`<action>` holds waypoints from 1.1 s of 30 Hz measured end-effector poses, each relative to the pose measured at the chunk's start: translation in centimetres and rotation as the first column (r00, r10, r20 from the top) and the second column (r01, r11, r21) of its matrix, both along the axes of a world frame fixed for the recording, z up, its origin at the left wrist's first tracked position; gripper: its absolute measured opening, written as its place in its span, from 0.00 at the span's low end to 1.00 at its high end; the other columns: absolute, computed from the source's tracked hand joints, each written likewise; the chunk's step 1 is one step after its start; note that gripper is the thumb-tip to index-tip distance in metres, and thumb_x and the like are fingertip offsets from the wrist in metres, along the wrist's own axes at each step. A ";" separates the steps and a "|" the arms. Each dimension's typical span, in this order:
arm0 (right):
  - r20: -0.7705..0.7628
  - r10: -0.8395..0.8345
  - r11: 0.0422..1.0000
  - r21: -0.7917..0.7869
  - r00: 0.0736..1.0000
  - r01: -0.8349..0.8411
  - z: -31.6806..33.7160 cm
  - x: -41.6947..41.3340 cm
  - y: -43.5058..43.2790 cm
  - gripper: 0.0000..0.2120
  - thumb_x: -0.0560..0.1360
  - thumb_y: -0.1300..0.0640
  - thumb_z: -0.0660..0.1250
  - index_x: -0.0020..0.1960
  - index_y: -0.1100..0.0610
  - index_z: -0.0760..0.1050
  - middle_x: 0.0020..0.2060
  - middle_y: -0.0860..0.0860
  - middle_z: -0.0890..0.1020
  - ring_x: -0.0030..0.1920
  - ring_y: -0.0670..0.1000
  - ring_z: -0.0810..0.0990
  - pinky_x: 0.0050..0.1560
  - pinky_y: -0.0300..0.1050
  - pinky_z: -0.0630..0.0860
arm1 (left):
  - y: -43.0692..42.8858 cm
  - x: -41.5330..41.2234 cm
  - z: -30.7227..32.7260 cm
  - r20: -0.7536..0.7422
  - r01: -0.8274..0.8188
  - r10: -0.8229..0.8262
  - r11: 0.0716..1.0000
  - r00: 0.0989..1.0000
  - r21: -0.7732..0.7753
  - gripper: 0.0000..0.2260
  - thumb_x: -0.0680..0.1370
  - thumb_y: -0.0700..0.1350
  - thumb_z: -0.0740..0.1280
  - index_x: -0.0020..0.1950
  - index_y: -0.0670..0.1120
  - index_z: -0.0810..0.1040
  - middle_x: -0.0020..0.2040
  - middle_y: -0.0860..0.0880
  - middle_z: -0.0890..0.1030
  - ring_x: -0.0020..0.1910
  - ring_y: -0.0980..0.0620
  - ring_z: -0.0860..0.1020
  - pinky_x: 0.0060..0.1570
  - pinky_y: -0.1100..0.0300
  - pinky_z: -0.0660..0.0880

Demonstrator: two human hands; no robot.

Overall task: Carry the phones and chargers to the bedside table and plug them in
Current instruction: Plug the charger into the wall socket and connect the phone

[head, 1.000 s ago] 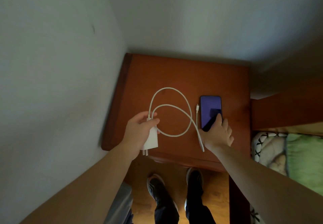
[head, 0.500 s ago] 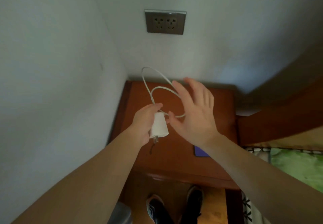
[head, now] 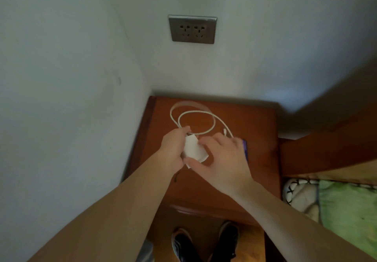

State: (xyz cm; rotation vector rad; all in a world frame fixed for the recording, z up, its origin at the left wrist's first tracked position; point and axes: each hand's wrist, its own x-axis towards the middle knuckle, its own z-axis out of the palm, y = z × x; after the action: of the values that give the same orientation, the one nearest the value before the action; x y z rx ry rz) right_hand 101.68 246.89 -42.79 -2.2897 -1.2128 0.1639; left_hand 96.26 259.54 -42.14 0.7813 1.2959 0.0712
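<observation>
My left hand [head: 173, 149] grips a white charger block [head: 193, 149] just above the wooden bedside table [head: 259, 159]. My right hand [head: 222, 157] has its thumb and fingers on the same block from the right. The charger's white cable [head: 195, 114] loops over the back of the table, its free plug end [head: 224, 132] near my right fingers. A dark phone [head: 245, 148] lies on the table, mostly hidden under my right hand. A grey double wall socket [head: 192, 29] sits on the wall above the table.
White walls close in the table at the left and back. A wooden bed frame [head: 326, 149] and green bedding [head: 346, 210] stand to the right. My shoes [head: 204, 241] are on the wooden floor below the table's front edge.
My right hand left the phone, rose open, and has now closed onto the charger block held by my left hand. The block was lifted off the table, and the cable loop dropped back down.
</observation>
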 end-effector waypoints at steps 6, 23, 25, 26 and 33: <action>-0.890 -0.214 0.976 -0.208 0.403 0.059 -0.8 0.6 0.5 0.12 0.65 0.43 0.75 0.44 0.49 0.82 0.38 0.47 0.86 0.38 0.44 0.84 0.34 0.38 0.80 | -0.9 0.1 -1.6 -0.027 0.026 -0.025 0.999 0.999 0.020 0.06 0.79 0.43 0.64 0.44 0.43 0.78 0.43 0.42 0.84 0.39 0.45 0.81 0.46 0.50 0.79; -0.963 -0.205 0.802 -0.061 0.176 0.594 2.8 12.2 -3.0 0.14 0.66 0.61 0.76 0.49 0.52 0.78 0.42 0.50 0.85 0.40 0.47 0.83 0.42 0.43 0.76 | 0.8 -3.7 -2.7 -0.276 0.111 -0.043 0.966 0.960 0.234 0.26 0.78 0.28 0.57 0.71 0.50 0.68 0.47 0.43 0.77 0.36 0.51 0.75 0.32 0.58 0.76; -0.994 -0.065 0.737 0.013 0.091 0.676 4.5 13.1 -1.7 0.14 0.69 0.58 0.74 0.53 0.51 0.77 0.45 0.49 0.86 0.45 0.47 0.85 0.45 0.44 0.76 | 0.5 -4.1 -2.9 -0.306 0.156 -0.072 0.953 0.949 0.261 0.28 0.78 0.27 0.58 0.71 0.52 0.68 0.53 0.41 0.76 0.38 0.51 0.75 0.32 0.58 0.76; -0.999 0.017 0.708 0.043 0.044 0.704 5.5 13.4 -0.9 0.14 0.71 0.57 0.72 0.56 0.52 0.76 0.47 0.50 0.86 0.46 0.48 0.85 0.46 0.46 0.77 | 0.4 -4.3 -3.0 -0.321 0.182 -0.091 0.947 0.943 0.266 0.28 0.78 0.27 0.57 0.71 0.53 0.68 0.54 0.41 0.76 0.38 0.50 0.76 0.32 0.57 0.77; -0.982 0.187 0.712 0.146 0.015 0.686 10.4 14.5 4.2 0.12 0.76 0.47 0.66 0.50 0.55 0.76 0.34 0.50 0.84 0.34 0.48 0.83 0.29 0.39 0.77 | 0.6 -5.2 -4.2 -0.335 0.471 -0.441 0.882 0.833 0.010 0.17 0.79 0.35 0.60 0.66 0.49 0.72 0.48 0.43 0.80 0.35 0.49 0.79 0.36 0.55 0.78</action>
State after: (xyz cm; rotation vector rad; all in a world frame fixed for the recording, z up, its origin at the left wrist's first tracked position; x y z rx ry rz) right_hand 116.17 251.11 -32.43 -1.0860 0.0945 0.8963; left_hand 91.03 260.17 -46.37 1.2047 1.3847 -0.4031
